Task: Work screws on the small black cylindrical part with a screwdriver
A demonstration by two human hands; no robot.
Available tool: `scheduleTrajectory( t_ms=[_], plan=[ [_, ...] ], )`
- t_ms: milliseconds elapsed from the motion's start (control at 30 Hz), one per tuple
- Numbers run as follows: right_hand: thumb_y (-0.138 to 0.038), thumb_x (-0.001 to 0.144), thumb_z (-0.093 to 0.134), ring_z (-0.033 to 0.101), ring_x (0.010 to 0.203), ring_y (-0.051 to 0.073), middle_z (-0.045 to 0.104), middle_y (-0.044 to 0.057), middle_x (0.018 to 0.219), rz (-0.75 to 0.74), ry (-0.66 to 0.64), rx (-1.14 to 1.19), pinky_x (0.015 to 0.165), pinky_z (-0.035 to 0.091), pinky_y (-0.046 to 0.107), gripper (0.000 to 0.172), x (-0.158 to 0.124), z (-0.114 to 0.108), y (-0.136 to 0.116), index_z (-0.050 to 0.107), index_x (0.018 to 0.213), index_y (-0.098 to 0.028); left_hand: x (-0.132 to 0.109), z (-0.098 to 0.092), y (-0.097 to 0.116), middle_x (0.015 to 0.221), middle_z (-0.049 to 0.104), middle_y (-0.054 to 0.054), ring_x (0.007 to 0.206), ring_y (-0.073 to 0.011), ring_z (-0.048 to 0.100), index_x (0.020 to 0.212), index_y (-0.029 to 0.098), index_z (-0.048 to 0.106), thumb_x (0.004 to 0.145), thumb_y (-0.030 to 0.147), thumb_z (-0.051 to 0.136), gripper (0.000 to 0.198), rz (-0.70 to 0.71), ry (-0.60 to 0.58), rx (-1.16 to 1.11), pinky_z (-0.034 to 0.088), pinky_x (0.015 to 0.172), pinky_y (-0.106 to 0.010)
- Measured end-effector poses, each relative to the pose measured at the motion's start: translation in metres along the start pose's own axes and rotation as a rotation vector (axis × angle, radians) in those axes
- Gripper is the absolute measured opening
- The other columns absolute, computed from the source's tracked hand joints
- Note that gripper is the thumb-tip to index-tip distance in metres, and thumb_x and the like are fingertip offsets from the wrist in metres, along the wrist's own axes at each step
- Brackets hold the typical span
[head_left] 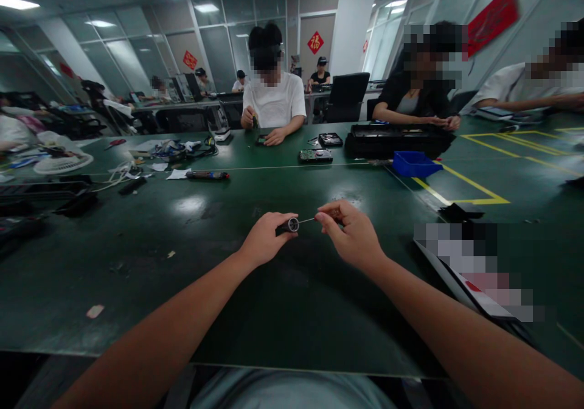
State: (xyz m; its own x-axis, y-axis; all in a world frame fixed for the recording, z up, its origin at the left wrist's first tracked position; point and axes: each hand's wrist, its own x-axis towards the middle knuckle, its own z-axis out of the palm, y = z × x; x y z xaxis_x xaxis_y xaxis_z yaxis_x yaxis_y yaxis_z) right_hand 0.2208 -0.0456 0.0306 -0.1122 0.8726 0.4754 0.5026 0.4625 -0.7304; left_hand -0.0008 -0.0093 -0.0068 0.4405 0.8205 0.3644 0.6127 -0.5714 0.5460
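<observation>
My left hand (262, 238) is closed round a dark cylinder (292, 225) with a silver-rimmed round end that faces me. What kind of thing the cylinder is, I cannot make out. My right hand (353, 235) grips a thin screwdriver (307, 221), its handle mostly covered by the fingers. The metal shaft points left, and its tip reaches the rim of the cylinder. Both hands are held over the middle of the green table (292, 311), close together.
Across the table a person in a white shirt (274, 101) works on a small dark device. Beyond my hands lie a hard drive (316, 156), a blue bin (416, 164) and a dark electric screwdriver (207, 176). Cables (176, 149) are heaped at left; a blurred-out flat item (474, 275) lies right.
</observation>
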Motion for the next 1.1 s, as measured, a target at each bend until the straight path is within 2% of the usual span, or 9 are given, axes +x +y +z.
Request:
scheduleTrajectory(
  t_ms=[167,367,533,600,733,833,933,1100],
  plan=[
    [-0.030,0.095,0.053,0.066,0.073,0.017,0.069,0.001,0.079,-0.086,-0.066,0.008,0.069,0.049,0.031,0.013,-0.001,-0.002,0.000,0.063,0.095,-0.022,0.000,-0.001,0.001,0.115,0.068,-0.004,0.108,-0.0234,0.059,0.128,0.027,0.062,0.089,0.029,0.069,0.040,-0.019,0.003,-0.004,0.045,0.096,-0.041],
    [-0.040,0.103,0.039,0.059,0.057,0.014,0.060,-0.002,0.062,-0.048,-0.053,-0.006,0.058,0.041,0.028,0.033,-0.002,0.000,-0.002,0.064,0.094,-0.021,0.000,-0.001,0.001,0.114,0.068,-0.003,0.106,-0.0226,0.059,0.127,0.027,0.063,0.088,0.029,0.070,0.040,-0.024,-0.006,-0.010,0.045,0.096,-0.039],
    [-0.033,0.102,0.038,0.058,0.061,0.016,0.059,-0.001,0.068,-0.050,-0.030,-0.040,0.059,0.041,0.029,0.029,-0.003,0.000,-0.003,0.058,0.117,-0.019,0.001,-0.001,0.002,0.111,0.069,-0.002,0.105,-0.0218,0.059,0.126,0.027,0.063,0.088,0.028,0.070,0.039,-0.020,0.004,-0.012,0.045,0.094,-0.037],
    [-0.029,0.101,0.037,0.059,0.065,0.017,0.061,0.000,0.071,-0.044,-0.048,-0.028,0.062,0.042,0.029,0.029,-0.003,-0.001,-0.003,0.057,0.120,-0.019,0.001,-0.001,0.002,0.111,0.069,-0.002,0.105,-0.0218,0.059,0.126,0.027,0.063,0.087,0.027,0.071,0.039,-0.028,0.013,-0.015,0.045,0.094,-0.037],
    [-0.033,0.101,0.038,0.060,0.067,0.017,0.065,0.002,0.076,-0.028,-0.062,-0.035,0.064,0.043,0.031,0.029,-0.002,-0.002,-0.005,0.063,0.107,-0.021,0.001,-0.001,0.002,0.112,0.069,-0.002,0.105,-0.0215,0.059,0.125,0.026,0.064,0.087,0.026,0.072,0.039,-0.027,0.014,-0.022,0.044,0.095,-0.037],
    [-0.034,0.100,0.040,0.062,0.069,0.017,0.067,0.003,0.081,-0.011,-0.018,-0.016,0.066,0.044,0.032,0.026,-0.002,0.001,-0.004,0.062,0.108,-0.022,0.001,-0.001,0.001,0.112,0.068,-0.002,0.106,-0.0217,0.059,0.126,0.027,0.063,0.088,0.028,0.071,0.039,-0.025,0.014,-0.023,0.044,0.095,-0.038],
    [-0.036,0.096,0.050,0.066,0.077,0.019,0.069,0.005,0.085,0.046,0.076,0.136,0.070,0.049,0.033,0.020,0.000,0.005,0.000,0.060,0.105,-0.021,0.000,0.000,0.000,0.112,0.068,-0.001,0.106,-0.0216,0.059,0.127,0.028,0.062,0.088,0.029,0.070,0.039,-0.028,0.020,-0.023,0.044,0.095,-0.038],
    [-0.040,0.094,0.052,0.066,0.075,0.019,0.069,0.005,0.082,0.130,0.088,0.321,0.073,0.052,0.035,0.023,0.004,0.008,0.005,0.063,0.094,-0.020,0.000,0.002,-0.001,0.115,0.068,-0.001,0.108,-0.0211,0.058,0.128,0.028,0.062,0.088,0.028,0.070,0.040,0.007,0.002,-0.019,0.044,0.097,-0.039]
  ],
)
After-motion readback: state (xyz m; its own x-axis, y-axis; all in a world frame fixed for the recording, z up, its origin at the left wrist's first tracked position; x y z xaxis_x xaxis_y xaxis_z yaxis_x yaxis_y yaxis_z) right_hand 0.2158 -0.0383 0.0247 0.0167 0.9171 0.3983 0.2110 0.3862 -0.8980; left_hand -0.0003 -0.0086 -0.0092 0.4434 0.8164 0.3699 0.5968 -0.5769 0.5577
